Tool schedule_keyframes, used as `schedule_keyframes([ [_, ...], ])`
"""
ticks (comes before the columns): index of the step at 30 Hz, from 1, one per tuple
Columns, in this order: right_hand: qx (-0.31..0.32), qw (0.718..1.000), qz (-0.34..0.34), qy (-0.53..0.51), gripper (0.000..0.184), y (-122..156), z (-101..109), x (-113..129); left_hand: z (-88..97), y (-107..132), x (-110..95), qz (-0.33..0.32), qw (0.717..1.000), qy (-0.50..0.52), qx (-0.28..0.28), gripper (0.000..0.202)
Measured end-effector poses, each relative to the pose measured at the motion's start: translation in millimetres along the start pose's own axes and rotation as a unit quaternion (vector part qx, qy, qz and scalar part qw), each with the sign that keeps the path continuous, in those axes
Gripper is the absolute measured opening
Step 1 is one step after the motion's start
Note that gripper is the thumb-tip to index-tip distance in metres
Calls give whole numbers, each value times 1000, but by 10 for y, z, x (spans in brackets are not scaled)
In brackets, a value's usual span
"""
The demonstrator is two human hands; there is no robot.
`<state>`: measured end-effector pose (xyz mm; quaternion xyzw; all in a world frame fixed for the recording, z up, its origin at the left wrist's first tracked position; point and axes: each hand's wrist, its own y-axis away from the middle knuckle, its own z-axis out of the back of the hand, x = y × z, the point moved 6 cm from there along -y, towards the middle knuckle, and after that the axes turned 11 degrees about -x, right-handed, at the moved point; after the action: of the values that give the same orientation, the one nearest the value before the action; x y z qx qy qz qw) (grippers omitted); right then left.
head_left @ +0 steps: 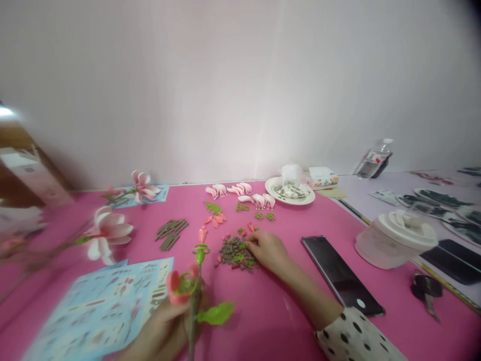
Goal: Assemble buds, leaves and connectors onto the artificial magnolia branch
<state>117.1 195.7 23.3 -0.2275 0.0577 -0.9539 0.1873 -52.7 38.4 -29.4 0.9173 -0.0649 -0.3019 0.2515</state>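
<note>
Against the pile of small brown and green pieces [236, 254], the right hand [267, 249] lies palm down, its fingers [251, 239] loosely extended and touching the pile's edge; no held item is visible. Below and left of the pile, the left hand [161, 326] is closed around an artificial flower stem [193, 326], which stands nearly upright and bears a pink bud and a green leaf. Brown stick pieces [171, 233] and a blue printed sheet [101, 311] lie left of the pile. Pale pink petals [240, 189] and a white plate [289, 193] lie beyond it. A smartphone [340, 273] lies right of it.
</note>
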Motion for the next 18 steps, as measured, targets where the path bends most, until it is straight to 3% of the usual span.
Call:
schedule_keyframes([
  [13,-24,1000,-10,11,16,-8,25,-55,-108,49,-45,-9,999,-41,-18,19],
  [18,7,1000,18,-6,16,13,9,26,-188,77,-28,-8,998,-60,7,23],
])
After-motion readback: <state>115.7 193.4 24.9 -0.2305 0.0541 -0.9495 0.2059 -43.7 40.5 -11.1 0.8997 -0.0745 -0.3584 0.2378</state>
